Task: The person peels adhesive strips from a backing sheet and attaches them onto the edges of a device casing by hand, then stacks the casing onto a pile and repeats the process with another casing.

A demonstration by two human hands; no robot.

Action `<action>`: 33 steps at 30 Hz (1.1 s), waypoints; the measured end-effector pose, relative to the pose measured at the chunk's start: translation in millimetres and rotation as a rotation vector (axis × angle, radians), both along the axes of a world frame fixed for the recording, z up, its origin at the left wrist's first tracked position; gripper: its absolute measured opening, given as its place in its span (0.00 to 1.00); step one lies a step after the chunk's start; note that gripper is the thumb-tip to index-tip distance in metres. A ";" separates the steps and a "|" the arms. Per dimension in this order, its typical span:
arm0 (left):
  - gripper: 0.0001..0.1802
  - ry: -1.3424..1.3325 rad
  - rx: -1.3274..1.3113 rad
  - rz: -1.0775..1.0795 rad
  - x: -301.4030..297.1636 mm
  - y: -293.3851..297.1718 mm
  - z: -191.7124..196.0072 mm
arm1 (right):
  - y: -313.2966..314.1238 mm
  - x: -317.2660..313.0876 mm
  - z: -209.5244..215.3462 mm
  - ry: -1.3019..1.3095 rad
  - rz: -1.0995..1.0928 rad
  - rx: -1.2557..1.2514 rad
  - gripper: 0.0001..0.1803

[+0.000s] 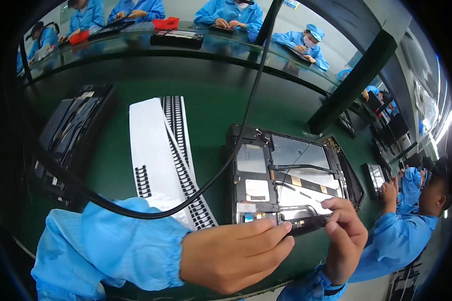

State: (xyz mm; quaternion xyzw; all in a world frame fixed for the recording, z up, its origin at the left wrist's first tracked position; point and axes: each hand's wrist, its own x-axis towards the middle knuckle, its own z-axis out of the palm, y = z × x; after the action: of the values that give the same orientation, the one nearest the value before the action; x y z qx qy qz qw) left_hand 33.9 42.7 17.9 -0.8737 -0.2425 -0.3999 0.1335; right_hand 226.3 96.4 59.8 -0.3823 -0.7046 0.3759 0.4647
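An opened tablet-like device lies in front of me to the right, its silver plates, black cable and small boards exposed. My left hand reaches across from the left, fingers close together, their tips at the device's near edge. At the near right corner, my right hand has thumb and index finger bent into a pinch. Whatever lies between those fingertips is too small to make out. White sheets carrying rows of black die-cut stickers lie left of the device, partly under my left sleeve.
A stack of similar opened devices stands at the left. A black cable loops across the view. Behind the device, a dark post slants upward. Co-workers in blue sit along the far bench; another person works at the right.
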 end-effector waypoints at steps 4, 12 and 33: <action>0.09 0.047 0.074 -0.029 7.5 23.9 -16.9 | 4.2 1.4 -5.2 -0.020 0.021 -0.034 0.04; 0.08 0.069 0.005 0.079 6.8 17.1 -10.4 | -0.5 3.5 -17.1 -0.072 0.053 0.089 0.04; 0.14 -0.075 -0.047 0.089 30.2 21.9 -0.8 | -0.9 2.4 -10.0 -0.252 0.043 0.200 0.05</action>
State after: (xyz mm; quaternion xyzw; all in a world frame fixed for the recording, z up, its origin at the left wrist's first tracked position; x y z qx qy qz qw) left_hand 64.2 64.6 17.2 -0.8494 -0.2952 -0.4203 0.1212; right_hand 228.7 95.4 49.8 -0.3631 -0.7994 0.2627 0.4001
